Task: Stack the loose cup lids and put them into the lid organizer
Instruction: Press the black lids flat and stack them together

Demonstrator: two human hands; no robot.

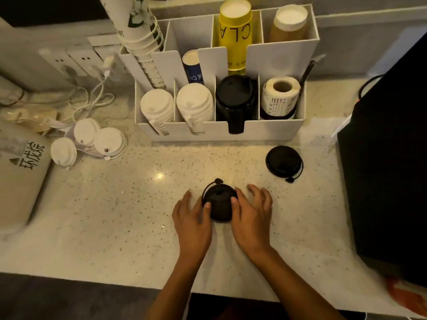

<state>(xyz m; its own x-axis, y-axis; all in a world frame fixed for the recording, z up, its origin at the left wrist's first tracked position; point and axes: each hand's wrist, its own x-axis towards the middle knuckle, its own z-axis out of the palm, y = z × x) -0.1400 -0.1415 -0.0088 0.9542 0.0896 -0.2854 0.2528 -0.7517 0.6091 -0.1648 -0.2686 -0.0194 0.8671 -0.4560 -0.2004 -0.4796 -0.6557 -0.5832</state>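
Note:
A small stack of black cup lids [220, 204] sits on the speckled counter near the front edge. My left hand [193, 218] holds its left side and my right hand [250, 215] its right side, both thumbs resting on top. Another black lid [283, 160] lies alone to the right. Three white lids [63, 151] [86, 131] [109, 141] lie loose at the left. The white lid organizer [275, 129] stands behind, with two white lid stacks [157, 107] [194, 105] and a black lid stack [235, 98] in its front compartments.
A label roll [280, 93] fills the organizer's right front slot; cup stacks [235, 31] stand in the back row. A black machine [388, 158] borders the right. Sockets and white cables [92, 88] lie at the back left, a beige box [20, 181] at the left.

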